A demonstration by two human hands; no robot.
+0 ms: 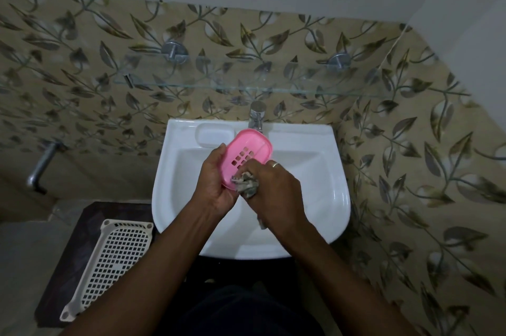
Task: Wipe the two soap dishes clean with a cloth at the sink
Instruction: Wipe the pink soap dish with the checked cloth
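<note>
A pink oval soap dish (247, 150) with slotted holes is held tilted above the white sink (323, 171). My left hand (216, 185) grips its left and lower edge. My right hand (273, 190) is closed around a crumpled grey patterned cloth (246, 185), which presses against the dish's lower part. A ring shows on one right finger. A tail of the cloth hangs below my right wrist. Only one soap dish is in view.
A chrome tap (256, 116) stands at the sink's back, just behind the dish. A glass shelf (191, 81) runs across the tiled wall above. A white perforated plastic tray (115, 261) lies on a dark surface at the lower left. A wall tap (41, 166) juts out at the left.
</note>
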